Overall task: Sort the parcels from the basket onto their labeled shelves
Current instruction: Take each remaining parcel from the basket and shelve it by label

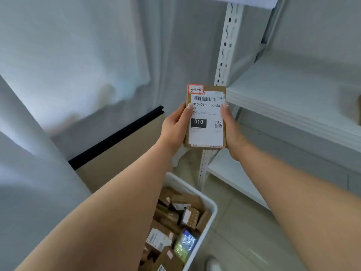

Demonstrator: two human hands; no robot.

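Two hands hold one parcel (206, 116) up in front of the person, above the far end of the white basket (212, 207) on the floor. The left hand (174, 125) grips the parcel's left edge, thumb laid on the printed shipping label; the right hand (231, 127) grips the right edge the same way, so the hands are apart with the parcel clamped between them. The parcel is a small flat cardboard box held upright, its long axis running up and down, label face toward the camera. A red-bordered sticker (196, 89) at its top left corner carries a handwritten code that appears to read 3-1-3.

The relation that counts is sideways: the white shelf unit stands to the right of the parcel, its slotted upright post (227, 44) just behind the box and the front edge of the nearest shelf board (293, 102) just beside its right edge, at about the same height. A lower shelf (234, 178) shows beneath. The right hand is the nearer one to the shelving, so a placement there would likely be led by it. No shelf labels are readable here, so which board matches the code cannot be told.

Many more parcels (175, 227) lie in the basket, so the sorting looks far from finished.
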